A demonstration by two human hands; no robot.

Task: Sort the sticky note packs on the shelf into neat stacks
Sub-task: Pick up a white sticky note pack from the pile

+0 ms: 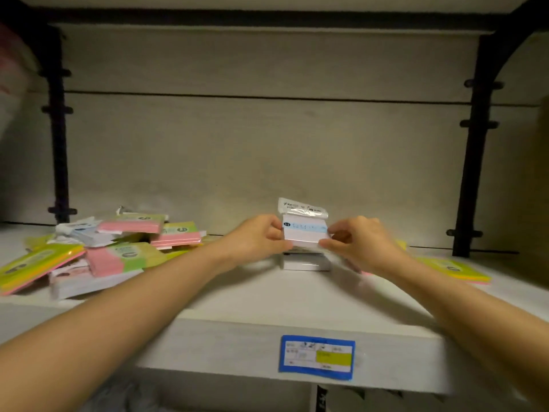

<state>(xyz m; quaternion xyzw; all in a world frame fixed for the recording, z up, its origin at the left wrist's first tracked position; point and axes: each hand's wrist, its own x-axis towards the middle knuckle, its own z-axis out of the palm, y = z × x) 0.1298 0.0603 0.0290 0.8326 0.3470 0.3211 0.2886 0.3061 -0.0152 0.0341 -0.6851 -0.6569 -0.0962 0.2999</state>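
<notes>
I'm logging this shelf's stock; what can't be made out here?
All head view.
Print on the white pack: too small.
Count in the white stack beneath: hidden by that pack, left hand and right hand.
Text on the price label: blurred.
Part of the right-side yellow packs: behind the right forearm.

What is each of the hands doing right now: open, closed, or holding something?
Left hand: closed, pinching the left edge of the white sticky note pack.
Right hand: closed, pinching the same pack's right edge.
</notes>
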